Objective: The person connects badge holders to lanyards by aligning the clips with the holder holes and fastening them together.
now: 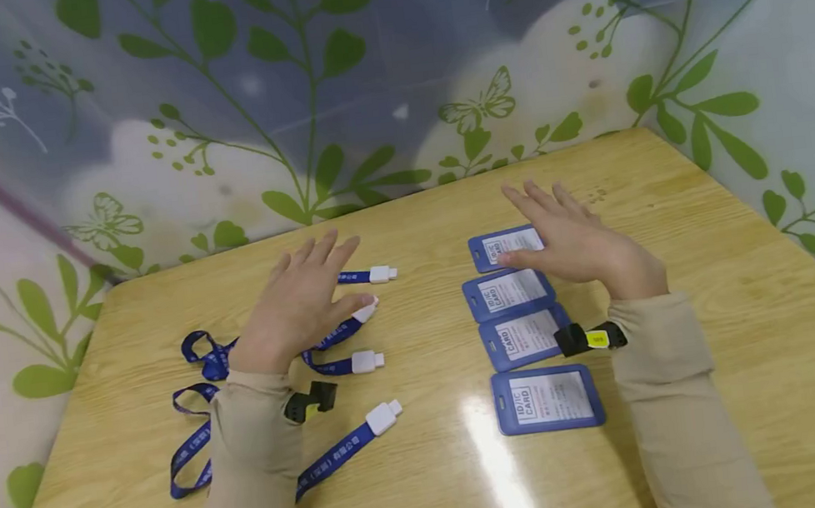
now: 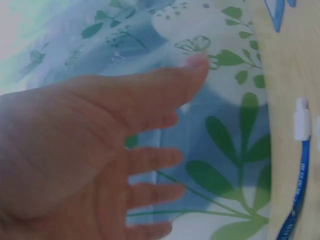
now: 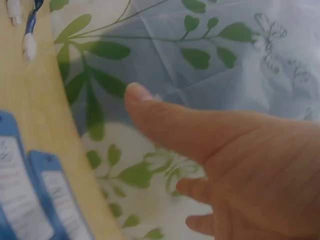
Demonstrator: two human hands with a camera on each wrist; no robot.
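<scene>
**Left hand (image 1: 300,304) and right hand (image 1: 576,243) spread, gripping nothing**

Here's the left hand, fingers straight, poised above the blue lanyards (image 1: 334,457). Trouble could well start here: the lanyards loop and bunch around that wrist, so a tug on one might drag its neighbour along. The beige left sleeve (image 1: 256,447) could snag a loop, too, if it dips. Across the gap to the right hand, fingers extended, thumb out: four blue card holders (image 1: 548,399) line up from under its thumb back beside the forearm. The middle two look to be touching, so nudging one would probably shift the other (they do lie flat on the table (image 1: 436,502), mind you).

Now the blind spots! Left hand and sleeve cover long stretches of the lanyards, so which loop belongs to which white connector (image 1: 369,361) is anyone's guess. Over by the right hand, the black wristband (image 1: 589,338) overlaps a corner of the third card holder (image 1: 525,339), and the hand masks one end of the farthest card holder (image 1: 493,246). Is that thumb touching it or floating above? Can't tell. The right wrist view loses some fingers, and the cards' small print won't read.
</scene>
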